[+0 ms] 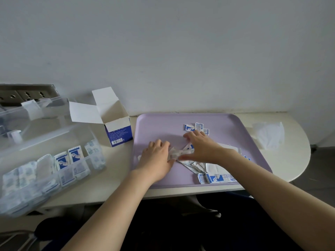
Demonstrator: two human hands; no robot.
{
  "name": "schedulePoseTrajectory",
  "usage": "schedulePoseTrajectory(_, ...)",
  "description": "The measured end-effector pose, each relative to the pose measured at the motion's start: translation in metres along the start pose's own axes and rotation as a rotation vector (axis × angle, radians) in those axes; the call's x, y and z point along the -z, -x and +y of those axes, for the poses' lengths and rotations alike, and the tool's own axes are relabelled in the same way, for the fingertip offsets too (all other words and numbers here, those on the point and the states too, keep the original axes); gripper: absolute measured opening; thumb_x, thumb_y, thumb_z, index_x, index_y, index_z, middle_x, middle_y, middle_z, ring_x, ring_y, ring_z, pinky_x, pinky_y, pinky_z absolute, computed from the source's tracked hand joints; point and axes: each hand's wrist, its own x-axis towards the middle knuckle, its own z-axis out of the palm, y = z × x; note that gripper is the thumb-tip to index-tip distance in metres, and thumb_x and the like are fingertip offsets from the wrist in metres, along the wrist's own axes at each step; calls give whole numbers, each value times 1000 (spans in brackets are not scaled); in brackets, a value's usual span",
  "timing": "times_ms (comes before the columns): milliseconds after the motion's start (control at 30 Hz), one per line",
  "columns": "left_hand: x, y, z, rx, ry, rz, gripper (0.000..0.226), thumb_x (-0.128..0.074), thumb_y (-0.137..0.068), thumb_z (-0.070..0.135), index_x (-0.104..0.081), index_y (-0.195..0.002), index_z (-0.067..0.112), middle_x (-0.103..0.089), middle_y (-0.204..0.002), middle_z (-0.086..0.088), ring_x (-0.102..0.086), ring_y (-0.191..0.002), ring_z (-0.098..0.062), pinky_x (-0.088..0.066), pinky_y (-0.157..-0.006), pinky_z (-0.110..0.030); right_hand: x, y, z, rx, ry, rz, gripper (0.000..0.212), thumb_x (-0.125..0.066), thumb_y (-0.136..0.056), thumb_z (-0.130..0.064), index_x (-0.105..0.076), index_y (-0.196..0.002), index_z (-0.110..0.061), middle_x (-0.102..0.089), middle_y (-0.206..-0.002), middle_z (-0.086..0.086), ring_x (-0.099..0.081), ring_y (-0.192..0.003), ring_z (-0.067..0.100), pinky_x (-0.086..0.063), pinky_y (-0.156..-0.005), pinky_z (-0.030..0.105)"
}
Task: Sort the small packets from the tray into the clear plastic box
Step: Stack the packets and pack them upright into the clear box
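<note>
Hands: left hand (156,155) mid-tray, fingers curled round the left end of a bunch of pale strip packets (181,152); right hand (201,147) spread over the bunch's right end, pinching or merely pressing, cannot tell.
Bunch: on the lilac plastic tray (159,127), long axis left to right, between the hands.
Loose blue-and-white packets (219,178): tray's near edge; more toward its far edge.
Clear plastic compartment box (78,131): left end of the counter (117,160), beyond the tray's left edge. The left hand is nearer and looks the likelier carrier.
</note>
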Motion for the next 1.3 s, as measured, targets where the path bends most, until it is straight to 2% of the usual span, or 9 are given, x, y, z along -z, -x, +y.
schedulePoseTrajectory(133, 3, 7, -1, 31, -88, -20, 47, -45, -95, 41, -37, -134, 15, -40, -131, -8, -38, -121, -26, -35, -96, -36, 3, 12, -2, 13, 133, -90, 80, -69, -71, -57, -39, -133, -18, -40, -132, 1, -36, -123, 21, -35, -103, 36)
schedulePoseTrajectory(300, 10, 17, -14, 65, -138, -4, 33, -39, -98, 24, -42, -129, 15, -44, -130, -6, -42, -119, -26, -33, -93, -34, 6, 16, -8, 5, 154, -82, 60, -70, -74, -51, -47, -119, -20, -49, -123, -1, -42, -114, 20, -36, -94, 32)
schedulePoseTrajectory(467, 18, 32, -25, 119, -244, -137, 35, -38, -96, 16, -40, -131, 20, -40, -129, -4, -38, -123, -22, -31, -96, -42, 4, 26, -12, -14, 174, -88, 59, -58, -83, -53, -44, -129, -19, -45, -128, 3, -41, -120, 22, -37, -100, 35)
schedulePoseTrajectory(567, 21, 36, -29, 125, -193, -206, 44, -51, -91, 24, -38, -133, 22, -35, -129, -5, -35, -126, -22, -33, -95, -43, 2, 31, -14, -34, 102, -104, 47, -51, -93, -39, -43, -133, -15, -41, -133, 8, -37, -125, 25, -34, -105, 37)
schedulePoseTrajectory(733, 23, 38, -32, 166, -71, -231, 52, -65, -84, 37, -40, -128, 20, -41, -129, -4, -36, -122, -22, -33, -93, -39, 2, 37, -16, -69, 78, -112, 58, -62, -88, -31, -38, -137, -14, -38, -137, 6, -39, -126, 27, -33, -102, 35)
schedulePoseTrajectory(933, 24, 40, -28, 177, -29, -219, 33, -58, -90, 35, -45, -115, 17, -52, -116, -4, -43, -108, -22, -33, -90, -36, 2, 38, -18, -128, 50, -101, 56, -65, -85, -35, -41, -131, -14, -49, -131, 7, -44, -118, 27, -38, -91, 32)
schedulePoseTrajectory(1067, 21, 39, -25, 193, -35, -244, 25, -56, -92, 39, -46, -103, 18, -55, -113, -3, -46, -106, -22, -33, -88, -37, 2, 37, -16, -163, 16, -102, 52, -66, -83, -39, -44, -124, -16, -54, -123, 8, -45, -111, 26, -33, -79, 29)
schedulePoseTrajectory(1200, 17, 37, -20, 187, -25, -211, 21, -57, -92, 34, -57, -103, 17, -58, -111, -3, -47, -107, -23, -31, -86, -35, 1, 35, -18, -147, 29, -108, 50, -66, -84, -36, -48, -125, -15, -51, -124, 6, -45, -111, 23, -38, -89, 29)
schedulePoseTrajectory(1300, 13, 36, -14, 194, 34, -165, 18, -58, -91, 33, -49, -98, 19, -58, -108, -3, -50, -101, -23, -31, -86, -34, -1, 33, -21, -123, 11, -118, 47, -63, -86, -30, -48, -126, -11, -49, -125, 7, -47, -113, 24, -38, -92, 29)
